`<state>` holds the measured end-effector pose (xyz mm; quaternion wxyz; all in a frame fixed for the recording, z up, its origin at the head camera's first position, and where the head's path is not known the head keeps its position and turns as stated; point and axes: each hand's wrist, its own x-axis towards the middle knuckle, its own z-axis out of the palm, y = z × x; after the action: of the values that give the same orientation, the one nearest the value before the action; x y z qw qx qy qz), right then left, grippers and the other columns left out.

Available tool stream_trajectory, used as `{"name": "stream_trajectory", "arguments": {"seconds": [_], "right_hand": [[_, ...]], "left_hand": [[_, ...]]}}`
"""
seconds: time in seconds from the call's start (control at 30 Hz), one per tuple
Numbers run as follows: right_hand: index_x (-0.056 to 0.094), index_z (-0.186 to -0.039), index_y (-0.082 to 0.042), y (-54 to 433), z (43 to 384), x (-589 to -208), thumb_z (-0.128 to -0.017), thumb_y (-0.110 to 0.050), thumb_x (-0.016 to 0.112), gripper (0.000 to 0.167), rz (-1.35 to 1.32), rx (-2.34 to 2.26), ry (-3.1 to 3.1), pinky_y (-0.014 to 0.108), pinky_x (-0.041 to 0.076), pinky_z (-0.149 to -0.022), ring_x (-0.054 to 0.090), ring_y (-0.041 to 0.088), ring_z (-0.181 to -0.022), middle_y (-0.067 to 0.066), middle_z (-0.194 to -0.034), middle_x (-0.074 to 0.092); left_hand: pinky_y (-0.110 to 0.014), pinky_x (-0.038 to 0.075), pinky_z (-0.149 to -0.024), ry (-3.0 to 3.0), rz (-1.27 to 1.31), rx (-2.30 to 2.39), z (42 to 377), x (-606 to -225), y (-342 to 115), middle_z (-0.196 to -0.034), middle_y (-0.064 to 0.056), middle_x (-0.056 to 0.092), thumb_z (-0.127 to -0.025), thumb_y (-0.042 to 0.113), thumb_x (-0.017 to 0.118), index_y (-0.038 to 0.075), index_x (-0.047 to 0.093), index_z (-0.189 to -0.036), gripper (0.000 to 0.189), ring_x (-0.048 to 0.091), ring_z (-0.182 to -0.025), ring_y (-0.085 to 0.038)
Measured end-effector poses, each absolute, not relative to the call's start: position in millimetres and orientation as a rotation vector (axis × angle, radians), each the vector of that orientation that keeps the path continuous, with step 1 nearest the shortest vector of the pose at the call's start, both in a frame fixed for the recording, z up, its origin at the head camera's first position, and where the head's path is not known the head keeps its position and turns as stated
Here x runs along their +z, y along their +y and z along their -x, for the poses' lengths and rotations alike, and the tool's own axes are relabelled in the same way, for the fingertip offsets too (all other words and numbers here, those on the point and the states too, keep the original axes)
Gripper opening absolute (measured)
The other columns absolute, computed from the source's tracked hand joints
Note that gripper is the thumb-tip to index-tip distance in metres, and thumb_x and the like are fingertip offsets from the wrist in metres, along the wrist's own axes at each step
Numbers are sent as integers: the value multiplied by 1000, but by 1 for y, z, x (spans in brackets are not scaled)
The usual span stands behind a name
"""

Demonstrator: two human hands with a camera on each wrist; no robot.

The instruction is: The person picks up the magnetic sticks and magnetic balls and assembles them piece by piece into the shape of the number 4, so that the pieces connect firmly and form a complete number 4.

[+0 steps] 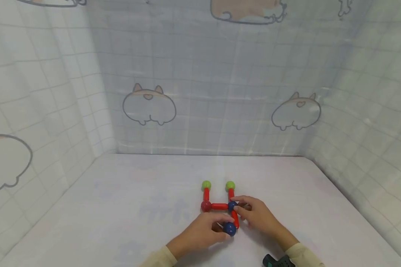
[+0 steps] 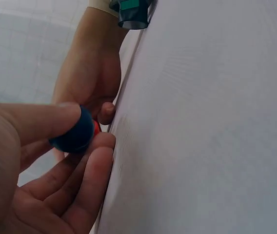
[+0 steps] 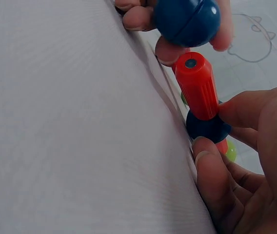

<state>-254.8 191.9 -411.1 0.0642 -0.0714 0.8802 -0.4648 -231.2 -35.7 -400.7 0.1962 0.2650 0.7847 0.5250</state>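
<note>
In the head view, a frame of red magnetic rods and balls lies on the white table. A dark red ball [image 1: 205, 206] and a blue ball [image 1: 232, 205] join a cross rod [image 1: 219, 206]. Two green balls [image 1: 206, 185] cap the far rods. My right hand [image 1: 258, 216] pinches the blue joint ball between thumb and fingers. From that ball a red rod [image 3: 199, 90] points nearer to me, its metal-tipped end bare. My left hand [image 1: 200, 230] pinches another blue ball [image 2: 75, 134], held close to that end with a small gap in the right wrist view.
The white tabletop [image 1: 120, 207] stretches around the frame. Grid-patterned curtains [image 1: 204, 74] with cartoon animals stand at the back and both sides. A dark device [image 1: 278, 260] is at the right wrist, near the lower edge.
</note>
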Motion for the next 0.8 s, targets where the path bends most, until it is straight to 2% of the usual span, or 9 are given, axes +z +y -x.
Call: {"name": "stream_trajectory", "arguments": {"seconds": [0.47, 0.8], "right_hand": [[68, -127, -20, 197, 261, -411, -96, -31, 69, 33, 239, -1405, 2655, 34, 54, -54, 61, 20, -74, 2, -102, 67], [68, -126, -18, 193, 261, -409, -95, -30, 69, 33, 235, -1418, 2653, 34, 54, -53, 61, 19, -73, 2, -100, 66]], "left_hand": [[-20, 51, -77, 2272, -935, 1299, 232, -398, -24, -94, 19, 66, -87, 24, 80, 21, 74, -115, 29, 60, -80, -1], [-20, 50, -77, 2409, -938, 1151, 229, -397, -21, -89, 22, 64, -85, 28, 82, 23, 75, -115, 32, 57, -78, 2]]}}
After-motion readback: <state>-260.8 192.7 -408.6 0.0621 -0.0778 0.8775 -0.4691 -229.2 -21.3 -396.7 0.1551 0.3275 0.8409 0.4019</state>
